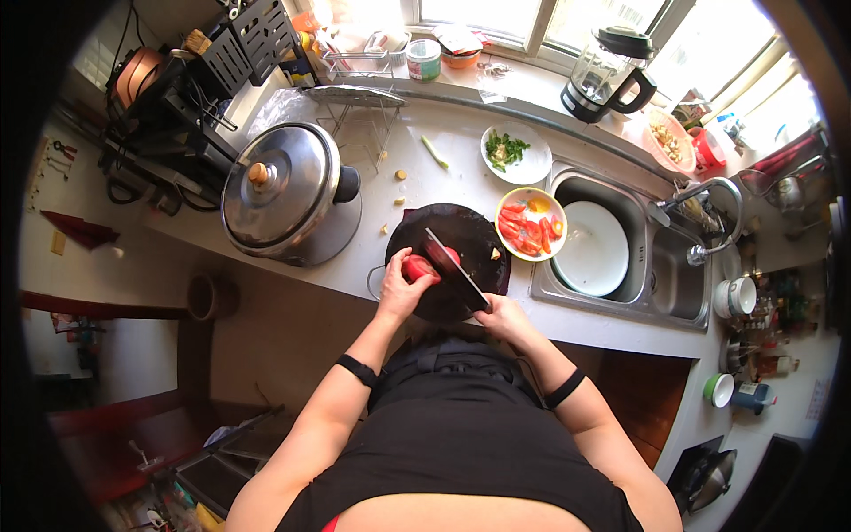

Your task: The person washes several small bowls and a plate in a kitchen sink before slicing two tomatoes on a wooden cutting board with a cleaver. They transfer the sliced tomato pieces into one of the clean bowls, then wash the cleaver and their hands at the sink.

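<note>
My left hand (400, 286) grips a piece of red tomato (420, 268) above the left part of a round black cutting board (445, 223). In my right hand (505, 317) is the handle of a broad-bladed kitchen knife (459, 271), its blade slanting up and left across the board. Part of another tomato piece (454, 255) shows behind the blade. A small pale scrap (495, 254) lies at the board's right side. Touching or very near the board's right edge stands a yellow-rimmed bowl (564, 229) of cut tomato.
A large lidded steel pot (286, 193) stands left of the board. Behind are a green onion piece (435, 152) and a white plate (532, 174) of chopped greens. To the right, a steel double sink (641, 266) holds a white basin (592, 256). A blender (602, 76) stands on the windowsill.
</note>
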{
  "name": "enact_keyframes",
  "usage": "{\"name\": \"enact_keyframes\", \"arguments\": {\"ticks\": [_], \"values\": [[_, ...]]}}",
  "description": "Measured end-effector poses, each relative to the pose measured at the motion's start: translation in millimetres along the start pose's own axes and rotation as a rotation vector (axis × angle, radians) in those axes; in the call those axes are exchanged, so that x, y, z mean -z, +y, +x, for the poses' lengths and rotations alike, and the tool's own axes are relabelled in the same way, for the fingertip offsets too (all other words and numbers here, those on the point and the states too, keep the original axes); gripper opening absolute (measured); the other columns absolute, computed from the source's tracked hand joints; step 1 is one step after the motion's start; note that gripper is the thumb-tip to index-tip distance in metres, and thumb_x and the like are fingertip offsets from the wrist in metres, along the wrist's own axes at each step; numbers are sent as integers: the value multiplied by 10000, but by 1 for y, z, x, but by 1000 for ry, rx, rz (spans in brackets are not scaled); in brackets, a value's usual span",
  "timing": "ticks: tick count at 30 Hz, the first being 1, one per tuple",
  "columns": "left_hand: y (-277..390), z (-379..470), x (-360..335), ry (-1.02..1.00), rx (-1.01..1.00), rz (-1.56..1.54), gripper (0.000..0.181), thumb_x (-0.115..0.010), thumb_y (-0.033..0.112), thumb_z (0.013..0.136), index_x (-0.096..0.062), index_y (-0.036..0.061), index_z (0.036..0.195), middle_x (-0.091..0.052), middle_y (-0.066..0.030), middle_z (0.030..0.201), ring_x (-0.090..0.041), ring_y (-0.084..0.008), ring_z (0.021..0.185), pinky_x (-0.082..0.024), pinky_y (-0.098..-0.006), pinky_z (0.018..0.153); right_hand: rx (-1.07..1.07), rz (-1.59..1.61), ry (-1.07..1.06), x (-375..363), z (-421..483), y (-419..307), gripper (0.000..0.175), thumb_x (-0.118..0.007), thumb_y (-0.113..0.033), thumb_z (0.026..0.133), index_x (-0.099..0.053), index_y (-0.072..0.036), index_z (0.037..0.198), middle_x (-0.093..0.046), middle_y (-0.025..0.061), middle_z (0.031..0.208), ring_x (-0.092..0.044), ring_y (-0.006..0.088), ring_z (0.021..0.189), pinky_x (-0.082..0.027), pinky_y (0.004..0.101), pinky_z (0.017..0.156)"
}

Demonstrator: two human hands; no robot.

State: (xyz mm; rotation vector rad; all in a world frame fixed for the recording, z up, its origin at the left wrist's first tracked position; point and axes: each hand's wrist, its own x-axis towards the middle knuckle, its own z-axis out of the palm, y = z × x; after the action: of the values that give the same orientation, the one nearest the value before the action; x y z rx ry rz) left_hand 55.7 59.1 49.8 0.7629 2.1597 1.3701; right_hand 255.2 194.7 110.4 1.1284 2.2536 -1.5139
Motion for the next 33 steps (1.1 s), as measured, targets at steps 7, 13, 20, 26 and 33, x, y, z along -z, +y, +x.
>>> {"name": "enact_keyframes", "arguments": {"ticks": [7, 13, 20, 26, 33], "values": [[-15, -15, -3, 6, -107, 268, 997, -842, 283, 648, -311, -24, 1433, -486, -214, 1343, -477, -346, 1253, -362, -417, 1080, 213, -6, 163, -6, -14, 1, 382, -637, -246, 840, -643, -237, 1222, -699, 147, 829, -697, 318, 762, -542, 413, 690], [-4, -8, 1, -105, 82, -184, 1095, -901, 212, 633, -233, -24, 1466, -540, -168, 1263, -536, -252, 1173, -439, -355, 995, 384, -336, 242, 10, -36, -26, 409, -664, -227, 832, -627, -272, 1237, -703, 111, 858, -689, 300, 766, -543, 403, 658], [14, -16, 9, -353, 111, -597, 561, -550, 133, 974, -282, 12, 1452, -472, -118, 1362, -497, -185, 1219, -431, -344, 1026, 678, -568, 356, 18, -50, -29, 506, -688, -194, 792, -597, -313, 1275, -622, 29, 689, -649, 220, 608, -520, 366, 555], [51, -21, 20, -390, -68, -258, 604, -597, 188, 955, -291, 21, 1448, -450, -123, 1383, -483, -203, 1244, -427, -357, 1037, 690, -577, 357, 22, -61, -34, 521, -698, -191, 781, -599, -326, 1274, -605, 7, 667, -643, 202, 595, -511, 350, 547], [30, -20, 13, -261, -159, -323, 669, -701, 229, 887, -341, 19, 1410, -511, -120, 1302, -523, -180, 1167, -456, -330, 989, 687, -613, 405, 16, -68, -38, 582, -719, -179, 743, -592, -337, 1288, -570, -7, 634, -617, 184, 557, -498, 339, 530]]}}
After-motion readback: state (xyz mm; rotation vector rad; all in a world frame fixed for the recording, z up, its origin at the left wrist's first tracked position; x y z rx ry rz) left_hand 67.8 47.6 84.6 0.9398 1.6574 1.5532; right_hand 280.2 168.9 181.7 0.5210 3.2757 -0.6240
